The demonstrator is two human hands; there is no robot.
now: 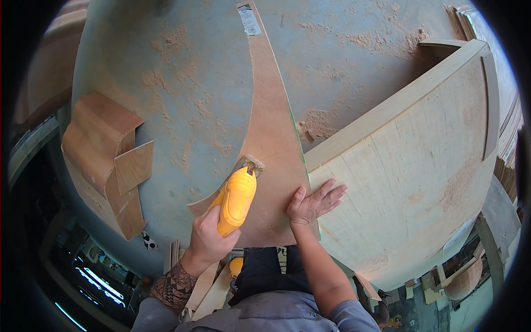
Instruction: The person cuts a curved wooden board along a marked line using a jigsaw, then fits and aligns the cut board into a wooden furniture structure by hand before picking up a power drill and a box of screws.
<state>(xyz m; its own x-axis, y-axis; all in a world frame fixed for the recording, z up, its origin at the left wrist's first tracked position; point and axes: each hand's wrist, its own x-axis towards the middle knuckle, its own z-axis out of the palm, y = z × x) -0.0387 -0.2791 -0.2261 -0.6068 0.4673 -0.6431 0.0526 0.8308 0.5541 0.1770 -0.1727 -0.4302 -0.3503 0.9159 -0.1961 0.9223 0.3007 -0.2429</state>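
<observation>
Woodworking shop (sawdust, power tool)

The left hand curls into a grip, its dark-patterned left forearm angled inward. The right hand rests palm down, 1 thumb apart, right forearm reaching forward.

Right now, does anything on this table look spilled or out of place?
Mainly the sawdust: uneven patches lie strewn across the table on both sides of the brown board, and some dusts the pale panel at right. It looks untidy against the otherwise plain surfaces. I see no clear damage.
</observation>
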